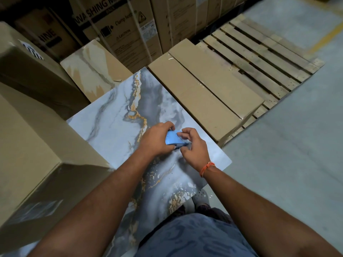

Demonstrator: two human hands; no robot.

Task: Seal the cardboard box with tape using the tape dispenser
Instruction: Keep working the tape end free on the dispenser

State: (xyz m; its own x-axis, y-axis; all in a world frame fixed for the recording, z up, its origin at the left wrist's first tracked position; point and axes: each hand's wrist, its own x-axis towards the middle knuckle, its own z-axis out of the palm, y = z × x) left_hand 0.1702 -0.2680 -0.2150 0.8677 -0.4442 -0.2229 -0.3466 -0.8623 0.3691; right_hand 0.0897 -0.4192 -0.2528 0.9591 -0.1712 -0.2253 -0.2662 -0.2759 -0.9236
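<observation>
We've got both hands on the blue tape dispenser (174, 138): left hand (156, 139) clenched round its body, right hand (193, 145) pinching at its front, likely hunting the tape end. It hovers over the marble-patterned slab (118, 119). The flat cardboard box (204, 91) beside it shows glossy tape at the ends, so sealing's barely begun; contents hidden.

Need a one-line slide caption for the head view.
Both hands, left hand and right hand, grip a blue tape dispenser over a marbled slab.
</observation>
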